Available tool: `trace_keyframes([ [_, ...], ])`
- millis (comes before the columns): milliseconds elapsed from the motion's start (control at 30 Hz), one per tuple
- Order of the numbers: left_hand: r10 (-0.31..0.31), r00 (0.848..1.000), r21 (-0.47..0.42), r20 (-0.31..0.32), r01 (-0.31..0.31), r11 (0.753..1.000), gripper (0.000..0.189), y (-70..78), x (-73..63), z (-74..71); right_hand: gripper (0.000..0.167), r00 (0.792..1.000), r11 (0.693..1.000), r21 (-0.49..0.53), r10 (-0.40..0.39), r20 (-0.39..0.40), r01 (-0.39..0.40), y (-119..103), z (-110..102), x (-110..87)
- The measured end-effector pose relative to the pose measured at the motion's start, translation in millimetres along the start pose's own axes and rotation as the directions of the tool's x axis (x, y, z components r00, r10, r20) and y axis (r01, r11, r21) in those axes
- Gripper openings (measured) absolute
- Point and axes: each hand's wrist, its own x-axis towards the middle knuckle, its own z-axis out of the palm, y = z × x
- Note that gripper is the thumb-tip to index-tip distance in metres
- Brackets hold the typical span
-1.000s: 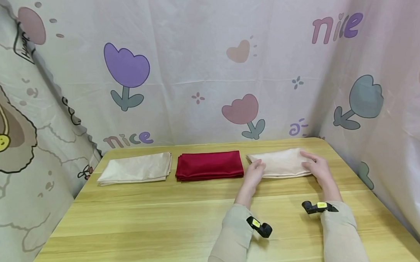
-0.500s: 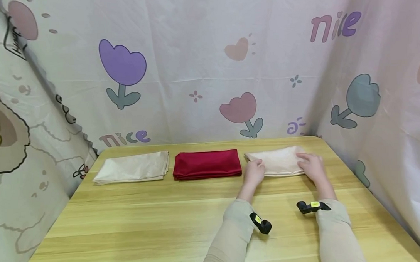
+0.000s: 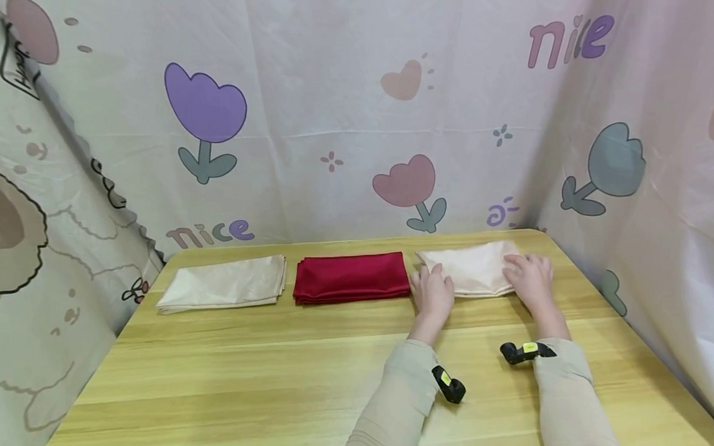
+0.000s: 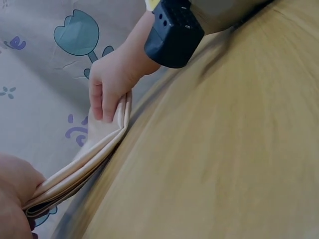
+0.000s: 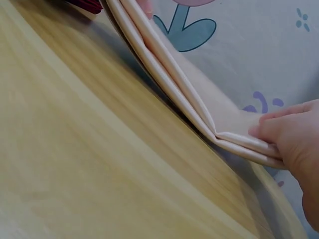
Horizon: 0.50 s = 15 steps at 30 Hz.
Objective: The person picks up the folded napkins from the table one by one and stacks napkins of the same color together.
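A folded pale pink satin cloth (image 3: 475, 269) lies at the right of the table's far side. My left hand (image 3: 433, 296) holds its left end, and the thumb lies over the top layer. At the opposite end, my right hand (image 3: 532, 284) pinches the cloth, fingers on its upper face. The right wrist view shows the stacked front folds (image 5: 214, 137) running into the right hand (image 5: 294, 142). In the left wrist view the folds sag between the hands, and part of the left hand (image 4: 17, 191) shows at the lower left edge.
Left of the hands, a folded dark red cloth (image 3: 352, 278) lies close to the left hand. Farther left is a folded cream cloth (image 3: 223, 284). The wooden table (image 3: 233, 385) meets a printed curtain (image 3: 308, 185) at its back; curtains hang at both sides too.
The left fingers have spread, and the left hand sits a little differently on the cloth's end. The right hand has shifted slightly left. The head view has moved slightly.
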Motion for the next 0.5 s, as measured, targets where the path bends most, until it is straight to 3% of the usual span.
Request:
trace_keyframes([
  [333,0.045,0.991,0.093,-0.125,-0.033,0.995,0.03,3.5,-0.3,-1.6,0.031,0.989,1.0,-0.011,-0.023,-0.145,0.021,-2.5,-0.3,1.6],
  [500,0.035,0.992,0.105,-0.121,-0.022,0.994,0.03,2.4,0.7,-3.9,0.031,0.984,1.0,-0.005,-0.031,-0.174,0.031,-2.3,-0.8,1.7],
])
